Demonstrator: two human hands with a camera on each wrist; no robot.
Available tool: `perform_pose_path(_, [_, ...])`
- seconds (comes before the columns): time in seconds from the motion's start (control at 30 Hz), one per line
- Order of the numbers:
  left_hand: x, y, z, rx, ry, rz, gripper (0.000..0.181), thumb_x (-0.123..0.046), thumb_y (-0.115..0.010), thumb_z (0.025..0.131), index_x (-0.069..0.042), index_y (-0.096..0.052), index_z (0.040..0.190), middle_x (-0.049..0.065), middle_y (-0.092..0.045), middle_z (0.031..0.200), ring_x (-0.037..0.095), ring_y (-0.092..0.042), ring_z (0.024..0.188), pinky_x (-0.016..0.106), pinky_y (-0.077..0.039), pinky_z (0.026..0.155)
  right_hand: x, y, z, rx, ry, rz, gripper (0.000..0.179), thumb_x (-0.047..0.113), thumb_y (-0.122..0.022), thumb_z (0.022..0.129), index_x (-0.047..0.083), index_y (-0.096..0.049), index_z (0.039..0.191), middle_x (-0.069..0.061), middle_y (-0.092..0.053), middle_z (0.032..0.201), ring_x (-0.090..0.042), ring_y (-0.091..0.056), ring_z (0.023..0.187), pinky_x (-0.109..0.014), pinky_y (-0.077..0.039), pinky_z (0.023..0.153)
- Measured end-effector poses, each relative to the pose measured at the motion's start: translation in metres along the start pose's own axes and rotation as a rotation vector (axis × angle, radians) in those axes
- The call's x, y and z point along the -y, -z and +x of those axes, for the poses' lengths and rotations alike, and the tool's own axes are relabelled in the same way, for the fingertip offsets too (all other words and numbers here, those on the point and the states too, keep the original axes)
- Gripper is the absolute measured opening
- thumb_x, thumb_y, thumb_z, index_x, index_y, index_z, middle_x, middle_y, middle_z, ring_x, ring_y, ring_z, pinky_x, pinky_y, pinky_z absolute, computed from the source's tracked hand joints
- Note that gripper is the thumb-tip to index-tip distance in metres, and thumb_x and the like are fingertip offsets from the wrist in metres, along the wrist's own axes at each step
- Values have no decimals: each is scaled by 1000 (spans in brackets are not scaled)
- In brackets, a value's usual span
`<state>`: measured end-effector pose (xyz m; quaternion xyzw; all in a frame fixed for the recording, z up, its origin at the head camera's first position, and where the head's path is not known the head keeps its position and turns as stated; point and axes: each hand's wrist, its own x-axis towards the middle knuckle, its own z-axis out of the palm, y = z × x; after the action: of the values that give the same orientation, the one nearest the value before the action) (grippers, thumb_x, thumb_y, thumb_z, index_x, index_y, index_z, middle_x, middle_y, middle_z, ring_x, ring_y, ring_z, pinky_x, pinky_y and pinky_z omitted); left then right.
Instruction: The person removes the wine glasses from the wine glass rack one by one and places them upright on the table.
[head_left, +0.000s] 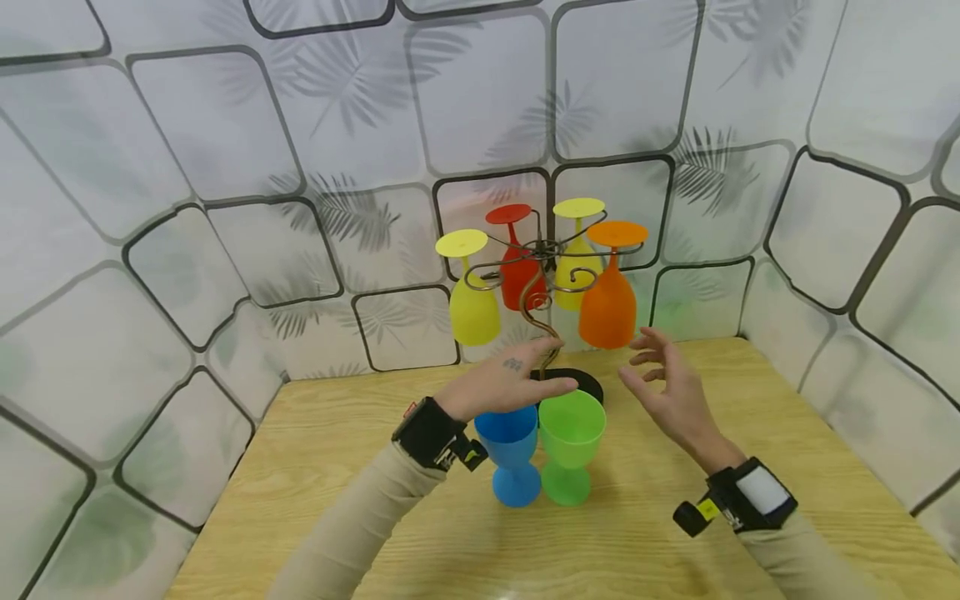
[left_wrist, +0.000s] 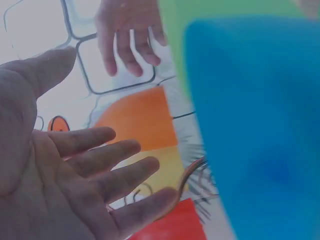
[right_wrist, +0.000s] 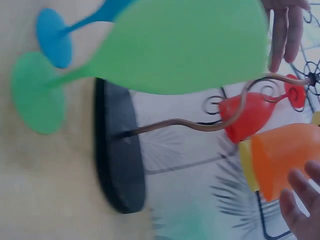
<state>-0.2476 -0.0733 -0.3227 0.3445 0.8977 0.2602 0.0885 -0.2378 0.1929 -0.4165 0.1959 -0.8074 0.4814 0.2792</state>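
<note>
My left hand [head_left: 513,379] hovers over the blue goblet [head_left: 515,462] and beside the green goblet [head_left: 570,454], its fingers spread and holding nothing. To the right, my right hand [head_left: 667,387] is raised in the air with loosely bent fingers, just below and right of the orange goblet [head_left: 609,308]. Both the blue and green goblets stand upright, side by side on the table. Behind them rises a metal stemware rack [head_left: 536,312] with a dark base [head_left: 581,383]. From it hang upside down the orange goblet, a red goblet [head_left: 520,271] and two yellow goblets [head_left: 475,312].
A light wood-grain table [head_left: 330,467] carries everything. White panels with dark outlines and leaf prints [head_left: 352,225] enclose the back and both sides. Wrist straps with small cameras [head_left: 442,437] sit on both forearms.
</note>
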Motion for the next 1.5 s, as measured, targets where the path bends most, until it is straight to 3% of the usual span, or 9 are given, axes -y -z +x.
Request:
perform_pose_path(0.33, [-10,18,35,9,-30,40,75,-49,-53,104,-11,-27,162,12,-61,137,25,-59,121,37,-51,101,-2,-2,61,-21,-88,-126,87,24,-80,89,-2,-31,156,-28,-41,153,-48,-46,133,-63,-46,98])
perform_pose_path(0.43, [-12,20,45,5,9,43,79,-54,-51,103,-13,-24,164,11,-51,153,26,-49,139,41,-44,113,-5,-8,68,-2,-111,-115,90,27,-79,90,-2,-28,157,-29,-37,156,-51,-46,133,-68,-46,99])
perform_pose_path(0.53, [-14,19,53,14,66,20,83,-61,-48,101,-18,-17,165,13,-55,149,30,-46,143,44,-38,118,-10,-13,73,-7,-113,-104,90,26,-79,90,-3,-26,157,-30,-36,155,-52,-48,130,-68,-47,98])
perform_pose_path(0.67, [-14,17,63,58,115,-44,87,-64,-46,100,-24,-6,166,11,-41,161,33,-35,150,49,-30,123,-15,-16,74,-17,-98,-102,87,24,-78,90,-4,-30,155,-31,-42,150,-49,-51,127,-66,-52,93])
perform_pose_path(0.73, [-12,16,67,83,126,-70,86,-63,-45,101,-25,-4,166,4,-13,172,33,-16,158,53,-18,127,-16,-17,73,-16,-94,-98,84,24,-78,90,-4,-31,155,-30,-44,148,-48,-51,126,-65,-53,91])
perform_pose_path(0.9, [-8,13,71,107,116,-110,79,-59,-42,103,-28,-7,166,0,-9,173,34,-8,159,58,-12,126,-15,-16,70,-14,-113,-82,82,23,-76,92,-4,-31,155,-29,-43,150,-49,-51,126,-65,-54,90])
perform_pose_path(1.17, [-5,14,69,89,80,-139,74,-60,-42,103,-33,-13,165,9,-29,168,30,-26,155,57,-25,124,-12,-12,66,-36,-134,-111,80,28,-74,94,-1,-32,155,-28,-49,144,-43,-56,116,-58,-55,85])
perform_pose_path(1.4, [-6,11,61,85,124,-149,72,-66,-40,101,-39,-18,164,7,-43,161,28,-49,141,51,-44,112,-10,-11,61,-59,-109,-131,80,27,-77,92,-1,-35,154,-26,-50,145,-38,-57,109,-26,-48,75])
perform_pose_path(1.5, [-5,11,60,78,114,-129,70,-64,-39,103,-35,-22,164,7,-44,160,26,-48,143,48,-43,114,-10,-12,59,-70,-75,-136,79,25,-78,90,-3,-38,152,-27,-52,141,-39,-58,109,-30,-51,75])
